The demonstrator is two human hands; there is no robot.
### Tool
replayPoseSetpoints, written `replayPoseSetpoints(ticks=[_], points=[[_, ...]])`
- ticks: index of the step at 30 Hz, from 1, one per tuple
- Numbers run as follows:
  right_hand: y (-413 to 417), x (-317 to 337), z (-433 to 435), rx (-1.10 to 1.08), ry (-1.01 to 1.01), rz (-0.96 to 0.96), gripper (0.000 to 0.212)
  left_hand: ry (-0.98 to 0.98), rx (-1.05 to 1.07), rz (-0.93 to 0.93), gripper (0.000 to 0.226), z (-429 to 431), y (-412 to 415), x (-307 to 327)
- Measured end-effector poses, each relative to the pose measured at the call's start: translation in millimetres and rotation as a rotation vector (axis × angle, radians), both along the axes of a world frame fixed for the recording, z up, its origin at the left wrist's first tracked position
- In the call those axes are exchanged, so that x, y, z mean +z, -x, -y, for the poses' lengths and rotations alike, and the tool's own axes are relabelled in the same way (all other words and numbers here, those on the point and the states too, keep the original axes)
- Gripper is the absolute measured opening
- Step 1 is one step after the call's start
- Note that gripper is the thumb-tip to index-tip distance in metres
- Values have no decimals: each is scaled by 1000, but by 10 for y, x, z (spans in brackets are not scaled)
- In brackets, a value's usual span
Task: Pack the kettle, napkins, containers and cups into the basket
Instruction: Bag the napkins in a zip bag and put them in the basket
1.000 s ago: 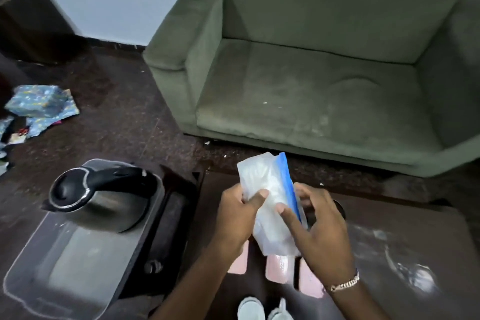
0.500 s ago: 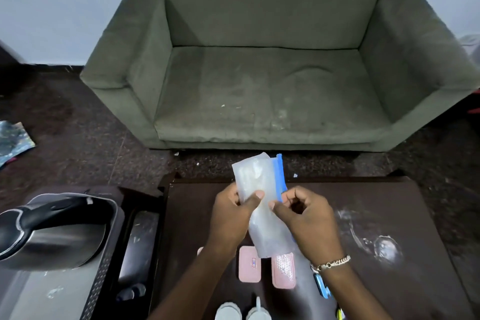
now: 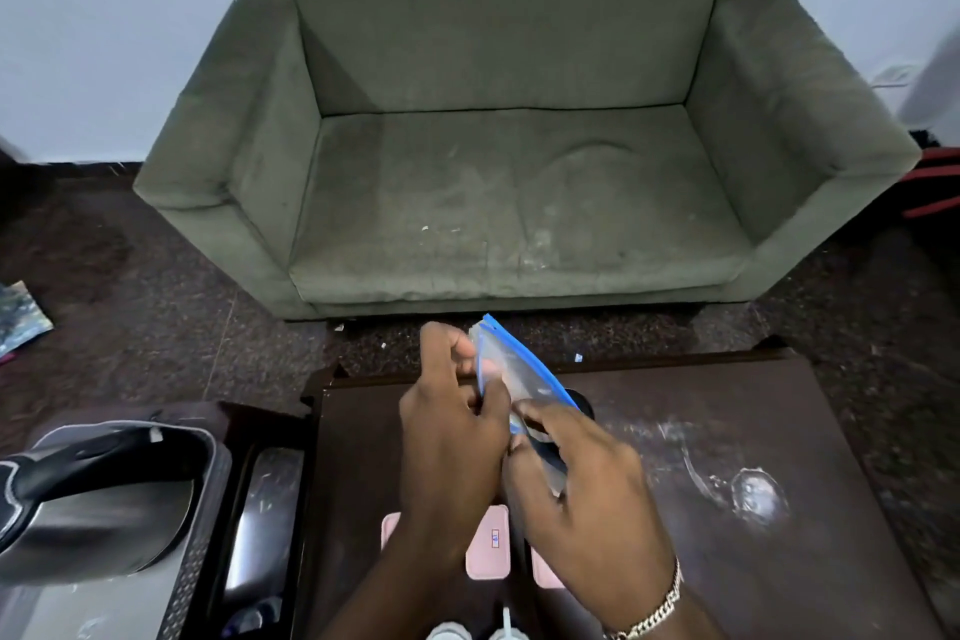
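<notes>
Above the dark table I hold a clear plastic zip bag with a blue seal strip, white napkins inside it. My left hand pinches the bag's upper left edge. My right hand grips its lower end by the seal. The bag is tilted, its blue edge running up to the left. A steel kettle with a black handle lies in the grey basket at lower left. Pink container lids lie on the table under my wrists. White cup tops peek in at the bottom edge.
A green armchair stands right behind the table. A dark round object sits behind the bag. The table's right half has a wet shiny smear. A second dark tray lies between basket and table. Patterned paper lies on the floor at left.
The bag has tipped from upright to slanting, and my right hand has slid down along the blue seal. The view has shifted right, so the kettle sits nearer the left edge.
</notes>
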State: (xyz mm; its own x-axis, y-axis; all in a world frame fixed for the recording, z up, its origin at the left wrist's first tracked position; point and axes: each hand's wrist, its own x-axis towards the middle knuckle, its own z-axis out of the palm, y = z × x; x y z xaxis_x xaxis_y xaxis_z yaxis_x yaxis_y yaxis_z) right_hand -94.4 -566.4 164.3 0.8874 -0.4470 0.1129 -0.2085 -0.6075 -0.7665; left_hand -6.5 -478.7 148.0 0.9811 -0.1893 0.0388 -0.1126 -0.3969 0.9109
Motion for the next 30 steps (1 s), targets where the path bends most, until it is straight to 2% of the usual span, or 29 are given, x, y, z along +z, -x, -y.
replayPoseSetpoints(ticks=[2, 4, 6, 8, 10, 12, 14, 17, 19, 20, 21, 23, 25, 26, 30], points=[[-2, 56, -8, -73, -198, -19, 25, -28, -24, 81, 33, -5, 42, 21], [-31, 69, 22, -81, -345, -74, 38, -36, -51, 105, 35, -17, 83, 25], [-73, 32, 75, -78, -378, -135, 38, -64, -84, 131, 35, -38, 118, 29], [-113, -47, 148, -40, -279, -221, 28, -116, -135, 223, 26, -53, 162, 40], [-151, -148, 222, 10, -75, -288, 28, -183, -182, 311, 10, -65, 196, 61], [-193, -198, 245, 39, 58, -296, 26, -219, -201, 351, 22, -66, 211, 70], [-228, -208, 230, 36, 117, -278, 9, -233, -228, 368, 27, -62, 218, 92], [-327, -235, 271, -66, 203, -334, 17, -257, -275, 405, 24, -51, 276, 155], [-412, -231, 325, -58, 297, -474, 19, -261, -314, 406, 19, -48, 326, 186], [-468, -229, 348, -53, 327, -477, 19, -255, -330, 408, 19, -54, 344, 183], [-520, -237, 369, -24, 350, -465, 23, -247, -341, 405, 19, -60, 357, 181], [-617, -232, 408, 92, 497, -480, 47, -239, -361, 412, 19, -70, 368, 167], [-688, -244, 456, 253, 620, -625, 45, -258, -391, 439, 18, -73, 382, 162], [-725, -214, 485, 266, 596, -699, 42, -264, -410, 447, 17, -73, 387, 167], [-840, -309, 537, 243, 508, -776, 45, -271, -487, 444, 21, -82, 360, 197]])
